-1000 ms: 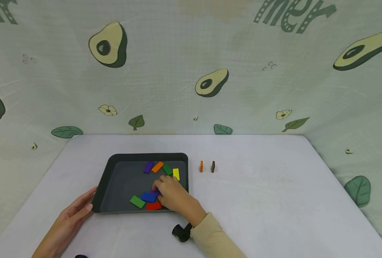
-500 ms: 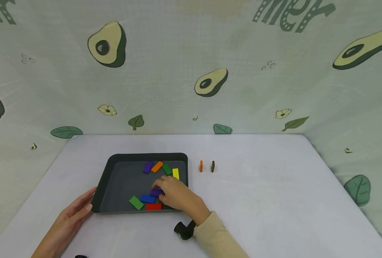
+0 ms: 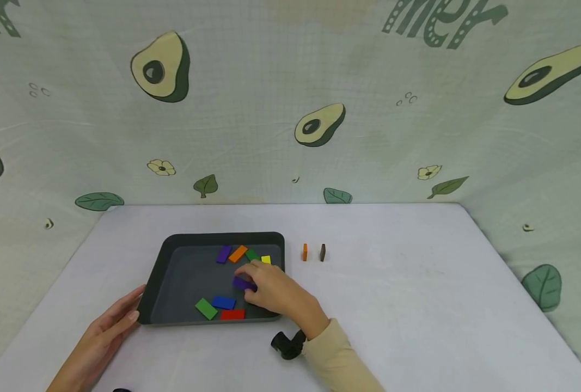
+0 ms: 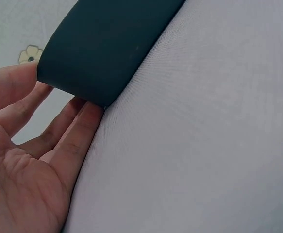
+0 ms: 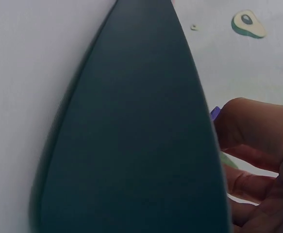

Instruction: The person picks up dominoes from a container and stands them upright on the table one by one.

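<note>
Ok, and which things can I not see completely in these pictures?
Head view: lower part of the yellow block, covered by the right hand.
Head view: the black thing at the bottom, cut off by the picture edge.
Right wrist view: most of the held purple block, behind the tray wall and fingers.
Left wrist view: the tray's inside, hidden by its outer wall.

yellow block (image 3: 266,259) mostly behind my right hand (image 3: 273,286) | purple block (image 5: 215,112) I'm pinching: just a sliver past the tray wall (image 5: 131,126) on right wrist cam | black thingy (image 3: 122,390) chopped at head view's bottom edge, can't tell what
</note>
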Tool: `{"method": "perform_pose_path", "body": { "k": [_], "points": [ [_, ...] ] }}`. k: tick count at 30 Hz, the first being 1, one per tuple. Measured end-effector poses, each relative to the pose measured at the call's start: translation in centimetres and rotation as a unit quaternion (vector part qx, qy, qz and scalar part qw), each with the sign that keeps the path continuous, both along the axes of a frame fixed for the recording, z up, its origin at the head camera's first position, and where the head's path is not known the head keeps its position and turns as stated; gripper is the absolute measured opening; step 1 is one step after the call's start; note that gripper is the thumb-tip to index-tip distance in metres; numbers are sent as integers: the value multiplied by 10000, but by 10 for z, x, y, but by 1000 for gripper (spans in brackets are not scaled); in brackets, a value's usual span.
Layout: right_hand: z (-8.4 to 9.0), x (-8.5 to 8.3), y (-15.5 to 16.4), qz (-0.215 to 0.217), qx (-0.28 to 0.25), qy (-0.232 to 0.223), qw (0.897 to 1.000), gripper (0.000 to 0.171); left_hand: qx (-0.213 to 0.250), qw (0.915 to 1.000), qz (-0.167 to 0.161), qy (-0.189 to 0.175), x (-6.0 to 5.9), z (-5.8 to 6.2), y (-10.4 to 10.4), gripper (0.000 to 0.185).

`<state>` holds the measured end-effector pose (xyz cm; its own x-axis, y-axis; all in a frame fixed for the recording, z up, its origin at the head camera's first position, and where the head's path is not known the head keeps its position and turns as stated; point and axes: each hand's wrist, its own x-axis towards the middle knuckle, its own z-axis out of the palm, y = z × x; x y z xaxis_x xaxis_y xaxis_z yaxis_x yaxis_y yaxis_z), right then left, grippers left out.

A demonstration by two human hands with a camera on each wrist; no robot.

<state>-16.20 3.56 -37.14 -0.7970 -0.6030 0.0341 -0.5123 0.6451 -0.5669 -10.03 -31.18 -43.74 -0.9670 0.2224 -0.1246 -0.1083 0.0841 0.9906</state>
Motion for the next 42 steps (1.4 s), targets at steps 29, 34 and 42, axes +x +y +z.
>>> {"method": "perform_pose_path", "body": {
  "k": [29,34,42],
  "points": [
    [28,-4,49,-433,-1462,-138,9882,36,12,9998,11,195,-1,-1,0,51],
    [33,-8,64,-495,-1726,75,9837,35,77,9999,32,130,-1,-1,1,52],
    [33,-14,88,-900,-1974,121,9761,37,176,9998,50,26,-1,-1,2,52]
  ]
}}
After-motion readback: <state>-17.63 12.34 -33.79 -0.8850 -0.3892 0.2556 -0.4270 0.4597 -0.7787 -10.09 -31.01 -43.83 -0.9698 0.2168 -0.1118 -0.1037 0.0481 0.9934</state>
